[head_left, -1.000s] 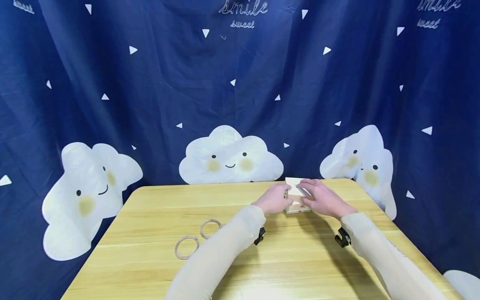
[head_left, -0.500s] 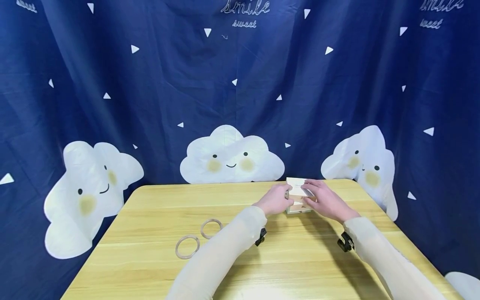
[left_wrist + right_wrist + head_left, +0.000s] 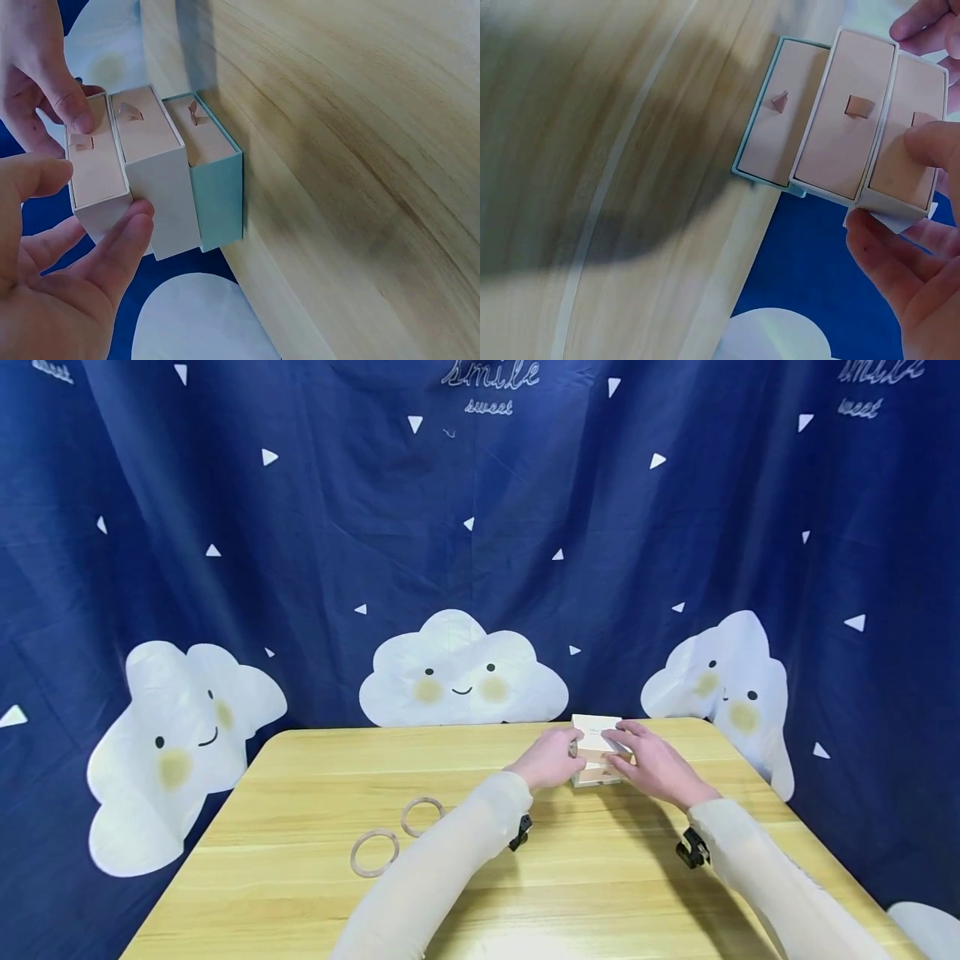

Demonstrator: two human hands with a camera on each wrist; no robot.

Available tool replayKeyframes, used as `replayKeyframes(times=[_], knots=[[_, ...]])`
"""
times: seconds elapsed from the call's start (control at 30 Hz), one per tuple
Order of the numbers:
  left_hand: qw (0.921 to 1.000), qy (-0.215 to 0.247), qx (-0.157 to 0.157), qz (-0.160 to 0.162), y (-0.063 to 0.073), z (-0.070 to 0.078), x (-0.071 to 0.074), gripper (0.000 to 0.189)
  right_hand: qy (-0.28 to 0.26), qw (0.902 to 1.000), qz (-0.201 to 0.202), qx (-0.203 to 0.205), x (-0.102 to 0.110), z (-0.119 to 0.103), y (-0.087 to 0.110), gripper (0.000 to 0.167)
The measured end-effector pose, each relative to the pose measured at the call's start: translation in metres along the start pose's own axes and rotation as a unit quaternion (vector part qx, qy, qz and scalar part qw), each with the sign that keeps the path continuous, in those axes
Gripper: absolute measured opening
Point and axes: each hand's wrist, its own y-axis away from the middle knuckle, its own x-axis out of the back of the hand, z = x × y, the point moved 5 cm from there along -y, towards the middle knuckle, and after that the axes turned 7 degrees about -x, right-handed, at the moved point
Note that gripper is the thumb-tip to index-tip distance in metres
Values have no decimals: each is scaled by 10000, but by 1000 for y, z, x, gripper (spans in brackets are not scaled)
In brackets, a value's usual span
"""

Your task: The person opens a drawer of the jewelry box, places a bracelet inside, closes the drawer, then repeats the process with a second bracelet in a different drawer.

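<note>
Three small drawer boxes with pale pink fronts and little pull tabs are stacked at the table's back right. The bottom drawer box [image 3: 219, 196] has a teal shell; the middle drawer box [image 3: 847, 112] and the top drawer box [image 3: 97, 161] have white shells. My left hand [image 3: 551, 758] holds the top box by its left end, thumb near the front and fingers at the side. My right hand [image 3: 654, 762] grips the same box's right end, with its thumb [image 3: 934, 144] on the drawer front. The top box rests on the middle one.
Two thin pinkish rings lie at the table's left middle, a nearer ring [image 3: 374, 853] and a farther ring [image 3: 422, 817], partly beside my left sleeve. The wooden table [image 3: 300, 793] ends just behind the stack, against a blue curtain [image 3: 322, 527] with clouds.
My right hand has shifted slightly right. The top box, which looked tilted a second ago, now lies flatter on the stack. My left hand has barely moved.
</note>
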Motion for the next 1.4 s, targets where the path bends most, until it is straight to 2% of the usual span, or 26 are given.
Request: replayKeyframes(times=[0.47, 0.8, 1.03, 1.4], knots=[[9999, 168, 18, 22, 0, -1, 1, 53, 7, 9997, 194, 119, 2, -5, 2, 41], [9997, 219, -21, 81, 1, 0, 3, 51, -19, 9999, 141, 13, 2, -6, 3, 40], [9987, 498, 23, 83, 3, -2, 5, 49, -34, 9999, 152, -41, 4, -13, 3, 39], [9957, 857, 144, 316, 14, -10, 14, 51, -60, 9997, 239, 20, 9, -28, -3, 36]])
